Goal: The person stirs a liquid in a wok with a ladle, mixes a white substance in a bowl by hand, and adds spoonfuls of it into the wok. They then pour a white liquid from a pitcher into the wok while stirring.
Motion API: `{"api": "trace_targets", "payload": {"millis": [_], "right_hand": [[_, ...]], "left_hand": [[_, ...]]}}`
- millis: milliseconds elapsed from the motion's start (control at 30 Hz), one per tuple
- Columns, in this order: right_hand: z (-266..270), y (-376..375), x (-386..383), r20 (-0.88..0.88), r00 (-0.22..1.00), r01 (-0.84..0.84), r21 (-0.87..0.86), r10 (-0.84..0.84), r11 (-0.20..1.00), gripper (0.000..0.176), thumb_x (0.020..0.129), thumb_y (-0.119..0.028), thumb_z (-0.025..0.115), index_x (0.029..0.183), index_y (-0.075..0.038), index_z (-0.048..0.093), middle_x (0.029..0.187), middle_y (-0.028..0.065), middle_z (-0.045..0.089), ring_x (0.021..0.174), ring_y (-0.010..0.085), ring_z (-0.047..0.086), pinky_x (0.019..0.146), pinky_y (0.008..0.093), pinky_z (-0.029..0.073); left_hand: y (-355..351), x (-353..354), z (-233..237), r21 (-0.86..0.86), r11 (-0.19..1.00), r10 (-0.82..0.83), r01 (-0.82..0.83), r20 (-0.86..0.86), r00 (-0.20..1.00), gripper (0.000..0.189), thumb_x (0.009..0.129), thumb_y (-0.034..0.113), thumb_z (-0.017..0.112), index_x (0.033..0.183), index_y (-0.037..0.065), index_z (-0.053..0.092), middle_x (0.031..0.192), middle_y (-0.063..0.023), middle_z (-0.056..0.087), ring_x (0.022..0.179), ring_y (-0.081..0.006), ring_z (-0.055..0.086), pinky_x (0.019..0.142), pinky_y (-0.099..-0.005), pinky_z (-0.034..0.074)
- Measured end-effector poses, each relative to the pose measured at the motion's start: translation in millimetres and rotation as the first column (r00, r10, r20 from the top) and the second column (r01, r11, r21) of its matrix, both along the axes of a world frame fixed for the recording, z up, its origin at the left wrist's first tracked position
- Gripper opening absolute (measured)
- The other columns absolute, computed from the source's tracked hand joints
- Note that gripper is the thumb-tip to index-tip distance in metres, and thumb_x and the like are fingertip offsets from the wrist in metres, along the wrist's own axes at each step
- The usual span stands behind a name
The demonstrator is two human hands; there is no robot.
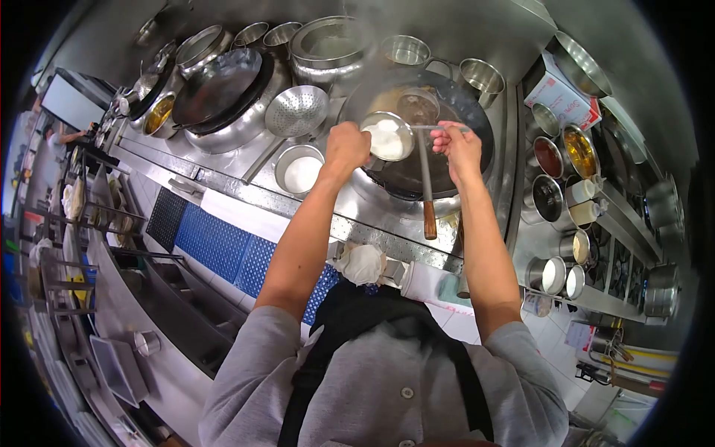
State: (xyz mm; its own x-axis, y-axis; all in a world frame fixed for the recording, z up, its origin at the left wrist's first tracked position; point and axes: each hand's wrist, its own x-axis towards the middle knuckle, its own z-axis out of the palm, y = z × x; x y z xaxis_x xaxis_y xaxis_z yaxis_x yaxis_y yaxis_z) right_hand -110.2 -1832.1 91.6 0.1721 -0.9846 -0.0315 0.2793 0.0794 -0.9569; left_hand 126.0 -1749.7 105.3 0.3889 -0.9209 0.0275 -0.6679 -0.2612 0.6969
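Note:
My left hand (348, 149) grips the side of a small metal pot (409, 151) tilted over the wok's near left side. White contents (385, 140) fill much of the pot. Across from it, the fingers of my right hand (456, 149) pinch a thin metal spoon (426, 127) by its handle, which points toward the pot's rim; its bowl end is hard to make out. Below both hands, the dark wok (462, 112) steams. A ladle with a wooden handle (430, 220) rests in it, its head in the cooking contents.
Left of the wok lie a perforated skimmer (296, 112) and a pot of white contents (301, 173). Another wok (223, 89) stands farther left. Metal pots (328, 45) line the back. To the right, a shelf holds sauce containers (547, 158), squeeze bottles (581, 192) and a cardboard box (557, 88).

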Motion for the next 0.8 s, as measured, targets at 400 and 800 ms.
{"api": "trace_targets", "payload": {"millis": [400, 800], "right_hand": [[13, 14, 20, -0.434, 0.9, -0.168, -0.419, -0.034, 0.892, 0.017, 0.101, -0.015, 0.058, 0.107, -0.004, 0.069, 0.084, 0.007, 0.073, 0.065, 0.009, 0.064, 0.061, 0.0247, 0.053], [-17, 5, 13, -0.02, 1.0, 0.017, 0.021, -0.017, 1.0, 0.018, 0.098, -0.007, 0.052, 0.105, 0.005, 0.063, 0.082, 0.0162, 0.071, 0.062, 0.0166, 0.065, 0.056, 0.0294, 0.056]], "left_hand": [[5, 14, -8, 0.014, 0.996, 0.085, -0.085, 0.017, 0.996, 0.034, 0.083, 0.022, 0.059, 0.087, -0.01, 0.071, 0.095, -0.0336, 0.069, 0.094, -0.048, 0.068, 0.091, -0.0497, 0.053], [-4, 1, -18, -0.005, 0.998, 0.055, -0.056, -0.086, 0.995, 0.029, 0.086, 0.016, 0.054, 0.079, -0.008, 0.069, 0.063, -0.0214, 0.069, 0.063, -0.0306, 0.072, 0.076, -0.0388, 0.057]]}}
